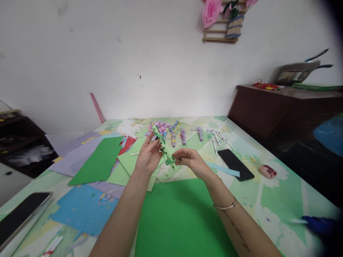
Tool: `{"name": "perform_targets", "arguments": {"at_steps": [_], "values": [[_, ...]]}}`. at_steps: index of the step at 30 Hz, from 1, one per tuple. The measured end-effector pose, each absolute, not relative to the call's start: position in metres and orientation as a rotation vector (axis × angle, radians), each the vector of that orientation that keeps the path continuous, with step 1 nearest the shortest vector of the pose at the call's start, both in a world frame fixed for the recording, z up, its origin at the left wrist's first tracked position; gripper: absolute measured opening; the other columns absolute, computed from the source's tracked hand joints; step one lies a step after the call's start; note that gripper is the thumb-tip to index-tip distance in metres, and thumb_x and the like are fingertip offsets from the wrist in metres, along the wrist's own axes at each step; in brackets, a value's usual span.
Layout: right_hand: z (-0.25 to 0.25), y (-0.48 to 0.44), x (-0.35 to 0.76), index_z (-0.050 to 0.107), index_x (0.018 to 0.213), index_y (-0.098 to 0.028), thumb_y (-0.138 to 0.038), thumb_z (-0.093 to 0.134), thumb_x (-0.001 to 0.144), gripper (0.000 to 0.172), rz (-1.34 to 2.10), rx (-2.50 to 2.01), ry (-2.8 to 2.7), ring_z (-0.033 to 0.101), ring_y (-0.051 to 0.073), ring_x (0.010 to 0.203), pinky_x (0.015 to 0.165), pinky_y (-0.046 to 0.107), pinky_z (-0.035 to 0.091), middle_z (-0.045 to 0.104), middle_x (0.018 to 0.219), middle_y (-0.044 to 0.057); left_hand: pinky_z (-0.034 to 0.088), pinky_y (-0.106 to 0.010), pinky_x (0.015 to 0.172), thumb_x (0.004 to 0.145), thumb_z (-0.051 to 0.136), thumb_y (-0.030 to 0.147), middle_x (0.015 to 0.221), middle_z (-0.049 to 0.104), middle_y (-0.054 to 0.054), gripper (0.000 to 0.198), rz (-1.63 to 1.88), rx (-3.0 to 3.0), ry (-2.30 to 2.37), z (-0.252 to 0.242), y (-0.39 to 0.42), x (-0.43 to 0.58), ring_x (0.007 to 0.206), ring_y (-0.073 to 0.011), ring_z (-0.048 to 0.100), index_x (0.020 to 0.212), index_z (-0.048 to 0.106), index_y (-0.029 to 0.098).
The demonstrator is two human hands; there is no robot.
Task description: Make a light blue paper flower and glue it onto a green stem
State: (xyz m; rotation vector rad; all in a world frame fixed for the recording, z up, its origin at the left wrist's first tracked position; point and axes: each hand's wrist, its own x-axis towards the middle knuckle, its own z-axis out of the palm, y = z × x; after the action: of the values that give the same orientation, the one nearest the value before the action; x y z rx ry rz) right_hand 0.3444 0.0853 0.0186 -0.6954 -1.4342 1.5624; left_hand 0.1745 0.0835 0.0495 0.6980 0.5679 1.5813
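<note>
Above the middle of the table, a thin light green paper tube with dark dots is held at a slant. Darker green curled paper trims both of its ends. My left hand is closed around the upper part of the tube, thumb and fingers on either side. At the lower end, my right hand has its fingertips pinched by the green curl. Beneath my hands lies a large green sheet. Several decorated paper tubes, among them a purple one, lie beyond.
Left of my arms are a dark green sheet, a blue sheet and a phone. A black flat slab, white markers and a small printed case sit on the right. Pink paper scraps are piled at the back.
</note>
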Motion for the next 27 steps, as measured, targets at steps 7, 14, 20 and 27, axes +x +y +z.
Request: {"name": "perform_targets", "arguments": {"at_steps": [7, 14, 20, 27], "values": [[0.026, 0.082, 0.343, 0.059, 0.086, -0.017, -0.012, 0.057, 0.064, 0.022, 1.417, -0.717, -1.521, 0.063, 0.016, 0.084, 0.08, 0.035, 0.048, 0.065, 0.09, 0.004, 0.042, -0.02, 0.057, 0.068, 0.067, 0.013, 0.076, 0.065, 0.007, 0.037, 1.653, 0.678, 0.609, 0.047, 0.088, 0.167, 0.061, -0.0069, 0.057, 0.099, 0.058, 0.031], [0.022, 0.063, 0.325, 0.047, 0.065, -0.02, -0.024, 0.054, 0.077, 0.014, 0.51, -0.926, -1.487, 0.056, 0.018, 0.081, 0.075, 0.035, 0.046, 0.057, 0.076, 0.004, 0.043, -0.021, 0.057, 0.068, 0.066, 0.011, 0.079, 0.065, 0.006, 0.036, 1.734, 0.617, 0.592, 0.047, 0.089, 0.166, 0.063, -0.0081, 0.057, 0.097, 0.058, 0.031], [0.011, 0.041, 0.308, 0.055, 0.07, -0.022, -0.015, 0.06, 0.074, 0.009, -0.211, -0.911, -1.753, 0.046, 0.025, 0.096, 0.083, 0.044, 0.038, 0.056, 0.096, 0.008, 0.04, -0.021, 0.056, 0.068, 0.065, 0.011, 0.076, 0.064, 0.006, 0.035, 1.804, 0.505, 0.589, 0.047, 0.088, 0.17, 0.063, -0.009, 0.056, 0.096, 0.058, 0.031], [-0.002, 0.046, 0.306, 0.059, 0.099, -0.033, 0.0, 0.049, 0.077, 0.041, -0.445, -0.892, -1.878, 0.041, 0.023, 0.095, 0.082, 0.041, 0.034, 0.055, 0.098, 0.006, 0.041, -0.023, 0.06, 0.067, 0.065, 0.01, 0.078, 0.063, 0.006, 0.036, 1.793, 0.511, 0.593, 0.047, 0.085, 0.174, 0.065, -0.009, 0.055, 0.095, 0.057, 0.031]]}}
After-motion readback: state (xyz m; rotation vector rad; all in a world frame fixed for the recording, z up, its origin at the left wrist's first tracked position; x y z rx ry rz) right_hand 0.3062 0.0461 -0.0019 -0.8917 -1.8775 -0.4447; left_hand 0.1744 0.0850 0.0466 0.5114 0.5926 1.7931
